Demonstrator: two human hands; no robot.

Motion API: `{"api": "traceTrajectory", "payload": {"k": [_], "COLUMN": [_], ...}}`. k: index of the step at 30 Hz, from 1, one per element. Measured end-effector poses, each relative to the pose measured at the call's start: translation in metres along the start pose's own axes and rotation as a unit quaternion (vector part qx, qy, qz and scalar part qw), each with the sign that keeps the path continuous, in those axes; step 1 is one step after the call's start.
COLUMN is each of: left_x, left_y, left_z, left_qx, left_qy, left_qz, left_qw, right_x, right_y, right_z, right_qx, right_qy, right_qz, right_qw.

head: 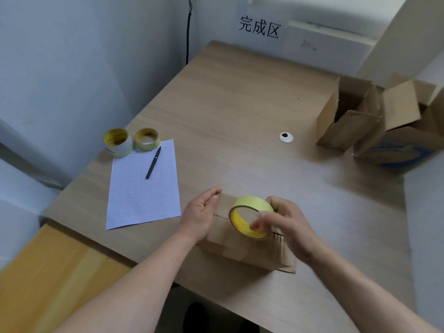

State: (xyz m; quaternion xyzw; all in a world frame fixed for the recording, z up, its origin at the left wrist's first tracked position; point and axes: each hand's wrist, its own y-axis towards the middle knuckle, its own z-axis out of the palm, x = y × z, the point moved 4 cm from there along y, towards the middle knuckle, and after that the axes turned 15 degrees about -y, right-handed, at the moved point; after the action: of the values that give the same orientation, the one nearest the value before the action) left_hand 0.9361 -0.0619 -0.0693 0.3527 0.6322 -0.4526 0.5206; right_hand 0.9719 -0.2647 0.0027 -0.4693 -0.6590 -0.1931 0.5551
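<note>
A small closed cardboard box [242, 246] lies on the wooden table near its front edge. A yellow tape roll [251, 216] stands tilted on the box's top. My right hand [286, 224] grips the roll, thumb inside the ring and fingers over its outer rim. My left hand [200, 212] rests against the box's left end, its fingers loosely curved along the edge.
A lined sheet of paper [141, 188] with a black pen [153, 162] lies to the left. Two tape rolls [131, 140] stand behind it. Open cardboard boxes [374, 123] crowd the right side. A white cable grommet [286, 137] sits mid-table. The wall bears a paper sign [260, 27].
</note>
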Motion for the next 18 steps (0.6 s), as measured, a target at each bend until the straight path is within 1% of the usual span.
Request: {"api": "traceTrajectory", "payload": {"k": [1, 2, 3, 4, 5, 6, 7, 8, 11, 15, 18], "left_x": [0.000, 0.001, 0.001, 0.001, 0.000, 0.001, 0.001, 0.001, 0.001, 0.001, 0.001], "left_y": [0.000, 0.000, 0.000, 0.000, 0.001, 0.001, 0.002, 0.002, 0.001, 0.001, 0.000], "left_z": [-0.001, -0.001, -0.001, -0.001, 0.000, 0.000, 0.000, -0.001, 0.000, -0.001, -0.001], "left_qx": [0.000, -0.002, -0.003, -0.005, -0.005, -0.005, -0.003, -0.001, -0.003, -0.003, -0.003], "left_qy": [0.007, 0.016, 0.023, 0.032, 0.039, 0.047, 0.051, 0.055, 0.066, 0.072, 0.075], "left_qz": [0.003, 0.003, 0.005, 0.007, 0.008, 0.007, 0.007, 0.008, 0.009, 0.011, 0.012], "left_qw": [1.000, 1.000, 1.000, 0.999, 0.999, 0.999, 0.999, 0.998, 0.998, 0.997, 0.997], "right_x": [0.004, 0.004, 0.006, 0.005, 0.006, 0.008, 0.008, 0.006, -0.008, -0.024, -0.037], "right_y": [-0.003, -0.005, -0.007, -0.010, -0.014, -0.019, -0.024, -0.028, -0.034, -0.034, -0.032], "right_z": [-0.012, -0.024, -0.038, -0.051, -0.062, -0.070, -0.074, -0.076, -0.073, -0.073, -0.071], "right_qx": [0.001, -0.011, -0.028, -0.044, -0.058, -0.072, -0.079, -0.080, -0.078, -0.084, -0.072], "right_qy": [0.011, -0.026, -0.122, -0.265, -0.410, -0.514, -0.564, -0.584, -0.614, -0.621, -0.621], "right_qz": [0.000, 0.005, 0.008, 0.015, 0.017, 0.021, 0.027, 0.031, 0.050, 0.062, 0.080], "right_qw": [1.000, 1.000, 0.992, 0.963, 0.910, 0.855, 0.821, 0.807, 0.784, 0.777, 0.777]}}
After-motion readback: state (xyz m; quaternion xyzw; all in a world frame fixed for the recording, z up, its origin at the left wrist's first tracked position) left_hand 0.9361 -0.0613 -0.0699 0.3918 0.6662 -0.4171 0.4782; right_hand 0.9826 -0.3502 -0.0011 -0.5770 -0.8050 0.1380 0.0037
